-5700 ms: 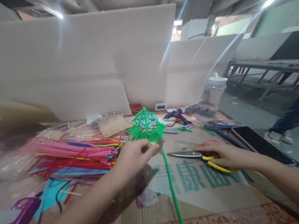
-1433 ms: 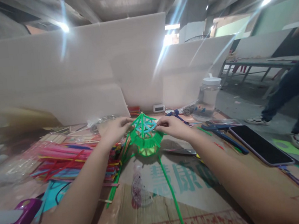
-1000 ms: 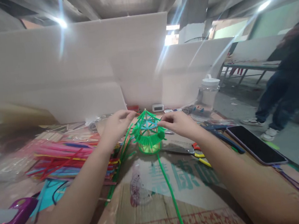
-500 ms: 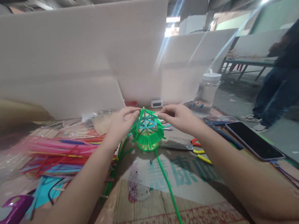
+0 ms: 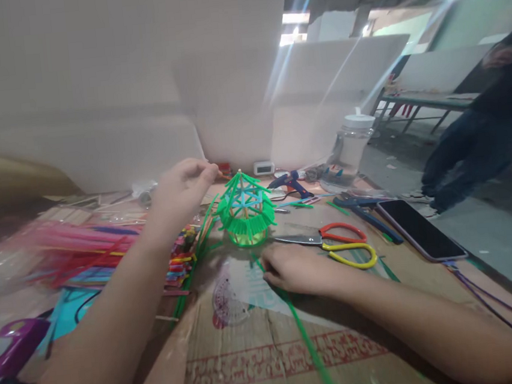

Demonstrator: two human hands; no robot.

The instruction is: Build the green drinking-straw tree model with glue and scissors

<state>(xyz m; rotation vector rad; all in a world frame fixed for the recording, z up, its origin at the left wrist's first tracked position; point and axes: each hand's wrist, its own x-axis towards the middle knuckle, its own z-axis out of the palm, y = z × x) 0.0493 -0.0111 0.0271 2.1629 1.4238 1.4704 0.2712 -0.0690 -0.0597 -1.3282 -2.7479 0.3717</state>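
Observation:
A small pavilion-like model (image 5: 247,217), with green fuzzy strips on its roof and tiers and a blue and wooden lattice, stands upright on the board. My left hand (image 5: 183,190) is raised to the left of its peak, thumb and fingers pinched together; what they hold, if anything, is too small to name. In front of the model, my right hand (image 5: 293,267) has its fingers closed on a long green pipe cleaner (image 5: 303,332), which trails toward me. Scissors (image 5: 324,240) with red and yellow handles lie just beyond the right hand.
Colourful pipe cleaners (image 5: 84,245) lie in a heap on the left, with a purple tool (image 5: 17,348) nearer me. A blue glue gun (image 5: 294,182), pliers (image 5: 371,220), a phone (image 5: 417,228) and a lidded bottle (image 5: 353,146) are on the right. A person (image 5: 480,122) stands beyond.
Both hands have left the model's roof. The left moved up and to the left; the right came down toward me onto the green pipe cleaner. The scissors and glue gun are now uncovered.

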